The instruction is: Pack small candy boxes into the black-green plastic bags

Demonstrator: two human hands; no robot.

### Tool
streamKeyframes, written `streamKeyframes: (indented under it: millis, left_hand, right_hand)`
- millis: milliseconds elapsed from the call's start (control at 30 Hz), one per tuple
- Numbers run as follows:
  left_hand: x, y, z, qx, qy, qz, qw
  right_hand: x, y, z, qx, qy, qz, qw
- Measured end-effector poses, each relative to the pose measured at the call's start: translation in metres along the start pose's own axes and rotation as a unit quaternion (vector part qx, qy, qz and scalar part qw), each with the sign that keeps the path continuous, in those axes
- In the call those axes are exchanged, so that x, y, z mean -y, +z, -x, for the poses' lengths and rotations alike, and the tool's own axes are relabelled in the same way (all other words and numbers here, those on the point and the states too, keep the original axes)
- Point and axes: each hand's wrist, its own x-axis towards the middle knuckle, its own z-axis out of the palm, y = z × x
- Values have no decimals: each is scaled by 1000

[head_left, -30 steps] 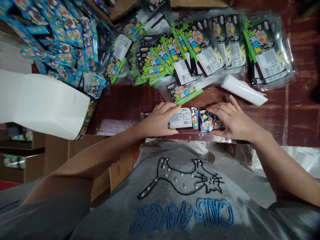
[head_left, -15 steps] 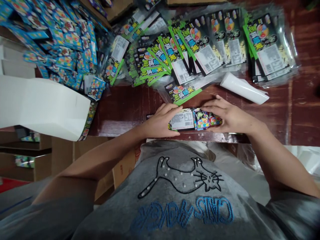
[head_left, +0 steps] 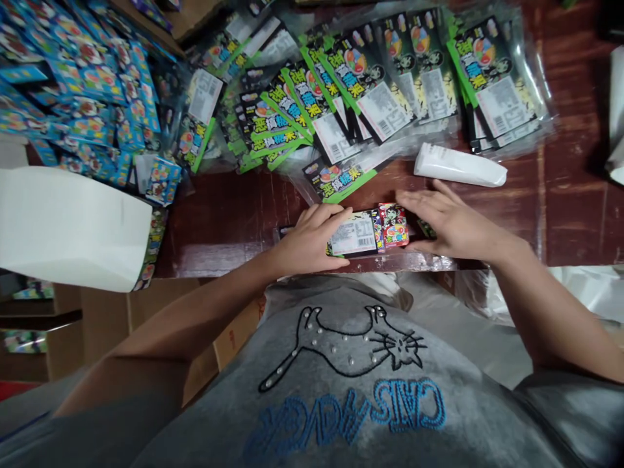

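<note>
My left hand point(head_left: 308, 239) is closed round the left end of a flat black candy packet point(head_left: 355, 233) with a white printed label, lying near the table's front edge. At the packet's right end a strip of a blue-purple box point(head_left: 378, 229) shows. Against that stands a small red candy box point(head_left: 394, 225) with cartoon print. My right hand point(head_left: 446, 221) holds the red box at its right corners, fingers on the far side and thumb on the near side. A dark green-printed piece point(head_left: 426, 228) lies partly hidden under the right palm.
Clear bags with black-and-green header cards point(head_left: 341, 84) spread along the back. One card point(head_left: 336, 181) lies just beyond my hands. A white roll point(head_left: 460, 165) is at the right. Many blue candy packets point(head_left: 92, 84) are heaped at the left, behind a white container point(head_left: 73, 227).
The blue-purple box has gone further left, mostly out of sight at the packet. My right hand has shifted slightly right, and the red box is now in plain view. The whole view has shifted.
</note>
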Motion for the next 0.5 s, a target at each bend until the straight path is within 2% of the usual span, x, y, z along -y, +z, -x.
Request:
streamKeyframes:
  millis: [133,300,400,500]
  left_hand:
    - [1,1,-4,-9,-12,21,1000]
    - [6,0,-3,-12,14,27,999]
    - [9,-3,-4,1,47,27,999]
    - [9,-3,-6,4,52,34,998]
  right_hand:
    - [1,15,-16,-48,-48,-29,997]
    - [3,14,-22,-3,-98,-59,993]
    - [-2,11,-27,-2,-91,-77,993]
    - [-5,15,-36,-13,-87,-87,992]
